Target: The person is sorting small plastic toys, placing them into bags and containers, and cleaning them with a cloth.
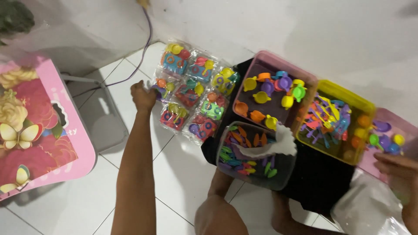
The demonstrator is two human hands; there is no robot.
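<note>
Nine sealed toy packets [193, 89] lie on the floor; four bins: two pink [305, 77], one yellow [348, 96], one clear [257, 174].

You are looking at a cluster of clear plastic packets of colourful toy pieces [193, 89] lying on the white tiled floor by the wall, and your left hand [143, 95] is touching the packet at its left edge. Clear empty plastic bags [365, 209] are sitting crumpled at the lower right, beneath your right hand [398, 172].
</note>
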